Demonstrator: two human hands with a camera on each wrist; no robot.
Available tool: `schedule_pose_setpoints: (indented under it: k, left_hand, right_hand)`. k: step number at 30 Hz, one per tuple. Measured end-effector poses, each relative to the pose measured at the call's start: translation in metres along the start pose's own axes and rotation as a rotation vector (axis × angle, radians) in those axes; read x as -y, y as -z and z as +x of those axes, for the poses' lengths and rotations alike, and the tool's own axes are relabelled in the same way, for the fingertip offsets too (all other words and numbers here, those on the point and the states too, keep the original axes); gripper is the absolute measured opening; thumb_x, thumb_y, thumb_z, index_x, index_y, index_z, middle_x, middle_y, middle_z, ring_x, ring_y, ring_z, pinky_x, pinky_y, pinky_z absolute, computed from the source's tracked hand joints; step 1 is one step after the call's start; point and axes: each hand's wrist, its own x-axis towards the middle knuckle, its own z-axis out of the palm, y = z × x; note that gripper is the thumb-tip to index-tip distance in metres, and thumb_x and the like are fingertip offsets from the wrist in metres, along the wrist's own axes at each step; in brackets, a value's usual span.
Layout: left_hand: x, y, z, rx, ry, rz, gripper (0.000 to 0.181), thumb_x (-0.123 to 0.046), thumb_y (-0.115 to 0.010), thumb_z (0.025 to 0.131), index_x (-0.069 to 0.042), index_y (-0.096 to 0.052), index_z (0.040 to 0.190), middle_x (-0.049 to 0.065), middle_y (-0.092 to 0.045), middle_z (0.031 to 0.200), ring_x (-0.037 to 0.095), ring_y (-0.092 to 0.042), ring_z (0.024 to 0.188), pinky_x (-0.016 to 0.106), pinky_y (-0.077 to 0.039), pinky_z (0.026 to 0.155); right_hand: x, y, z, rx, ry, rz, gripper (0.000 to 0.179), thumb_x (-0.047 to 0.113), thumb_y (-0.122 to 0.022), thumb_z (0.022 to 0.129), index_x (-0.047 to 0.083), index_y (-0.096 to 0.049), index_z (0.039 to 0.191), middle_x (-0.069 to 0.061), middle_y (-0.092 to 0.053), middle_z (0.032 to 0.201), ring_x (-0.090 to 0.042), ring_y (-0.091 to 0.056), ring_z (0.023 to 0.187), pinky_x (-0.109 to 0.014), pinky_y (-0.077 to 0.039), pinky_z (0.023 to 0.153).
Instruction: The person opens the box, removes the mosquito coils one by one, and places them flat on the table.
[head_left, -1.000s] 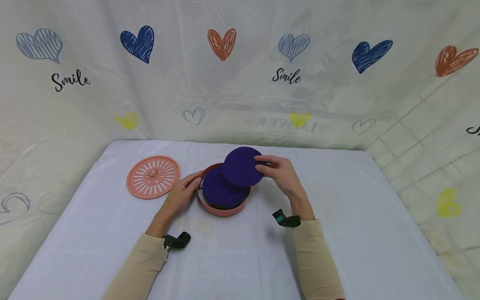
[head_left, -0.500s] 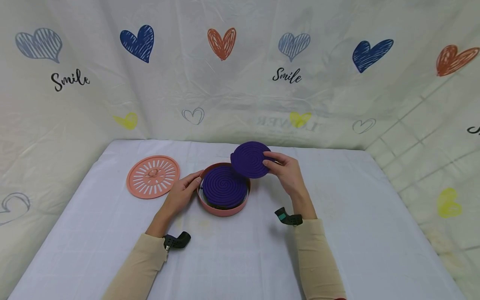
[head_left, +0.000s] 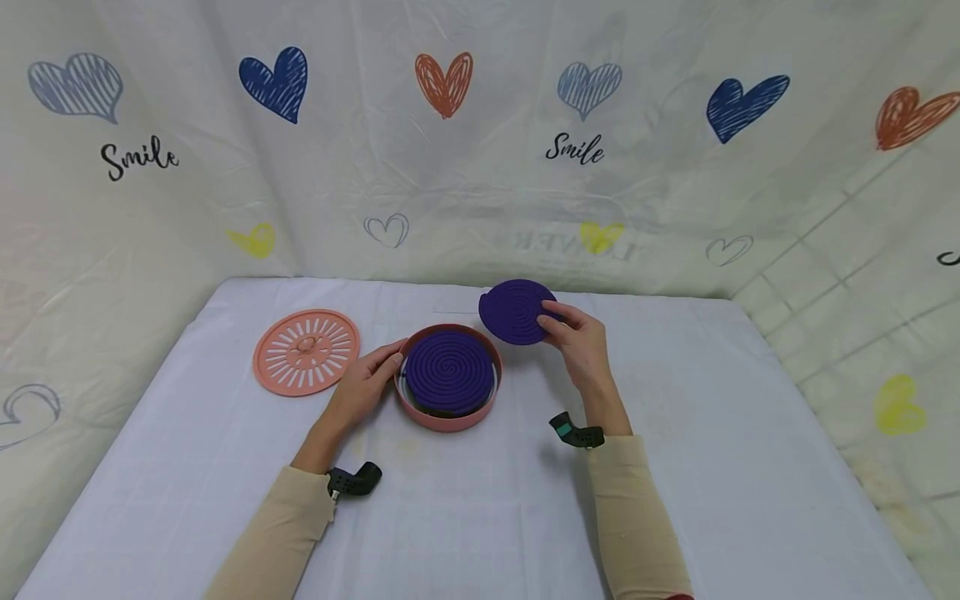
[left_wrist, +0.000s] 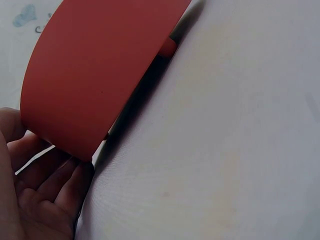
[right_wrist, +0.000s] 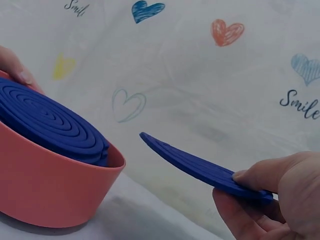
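My left hand [head_left: 363,385] grips the left side of a round pink mosquito coil box [head_left: 447,424] on the table, thumb at the rim. In the left wrist view, fingers lie along the box's wall [left_wrist: 95,70]. Inside the box sits a purple-blue spiral mosquito coil [head_left: 448,371], nearly filling it. A second mosquito coil [head_left: 516,312] is pinched at its right edge between the thumb and fingers of my right hand [head_left: 581,342]. That coil hangs in the air, behind and right of the box, tilted in the right wrist view and apart from the box.
A pink slotted lid [head_left: 307,352] lies flat on the table to the left of the box. White cloth covers the table [head_left: 465,517]. Behind it hangs a pale sheet [head_left: 480,183] printed with hearts.
My right hand has carried the pinched mosquito coil back and to the right, away from over the box. The coil inside is now fully uncovered. My left hand has stayed put.
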Motion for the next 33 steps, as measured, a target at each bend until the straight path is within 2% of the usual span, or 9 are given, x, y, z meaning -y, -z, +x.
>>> schedule_pose_setpoints:
  k: [3,14,18,27,30,33]
  left_hand:
    - [0.0,0.0,0.0,0.001,0.002,0.0,0.043,-0.023,-0.05,0.106,-0.003,-0.054,0.144,0.014,-0.058,0.144,0.03,-0.048,0.141,0.048,-0.038,0.118]
    - [0.001,-0.002,0.0,-0.001,0.021,-0.005,0.043,-0.024,-0.05,0.106,-0.003,-0.055,0.143,0.014,-0.057,0.145,0.029,-0.048,0.142,0.048,-0.037,0.119]
    - [0.001,-0.002,0.001,0.002,0.025,-0.008,0.043,-0.025,-0.05,0.106,-0.004,-0.054,0.143,0.014,-0.057,0.145,0.029,-0.048,0.141,0.048,-0.039,0.118]
    - [-0.005,-0.001,-0.001,0.005,0.022,-0.01,0.043,-0.024,-0.049,0.107,-0.003,-0.054,0.144,0.015,-0.057,0.145,0.029,-0.05,0.14,0.048,-0.041,0.116]
    - [-0.001,-0.001,0.001,0.006,0.025,-0.008,0.043,-0.024,-0.049,0.107,-0.003,-0.054,0.144,0.015,-0.057,0.145,0.029,-0.05,0.14,0.047,-0.041,0.116]
    - [0.013,-0.004,0.005,0.002,0.032,-0.008,0.043,-0.025,-0.048,0.107,-0.005,-0.053,0.145,0.014,-0.056,0.146,0.029,-0.048,0.141,0.048,-0.04,0.117]
  right_hand:
    - [-0.003,0.001,0.001,-0.022,-0.018,0.02,0.04,0.002,-0.07,0.092,-0.004,-0.063,0.13,0.003,-0.068,0.105,-0.004,-0.068,0.082,-0.018,-0.06,0.075]
    - [-0.017,0.006,0.007,-0.104,-0.101,0.047,0.042,0.002,-0.069,0.092,-0.001,-0.062,0.134,-0.01,-0.062,0.126,-0.004,-0.066,0.086,-0.017,-0.059,0.074]
    - [-0.022,0.008,0.01,-0.143,-0.126,0.054,0.042,0.003,-0.07,0.092,0.0,-0.063,0.133,-0.009,-0.062,0.127,-0.003,-0.065,0.087,-0.016,-0.058,0.074]
    - [-0.03,0.009,0.016,-0.225,-0.162,-0.008,0.039,0.005,-0.071,0.092,0.005,-0.067,0.13,-0.007,-0.061,0.13,-0.004,-0.062,0.088,-0.013,-0.056,0.071]
    - [-0.032,0.009,0.017,-0.231,-0.165,0.015,0.038,0.003,-0.071,0.091,0.003,-0.067,0.129,-0.007,-0.061,0.128,-0.004,-0.063,0.087,-0.014,-0.057,0.07]
    - [-0.035,0.008,0.018,-0.231,-0.163,0.039,0.04,0.001,-0.07,0.091,0.002,-0.066,0.13,-0.008,-0.06,0.129,-0.004,-0.064,0.086,-0.016,-0.058,0.071]
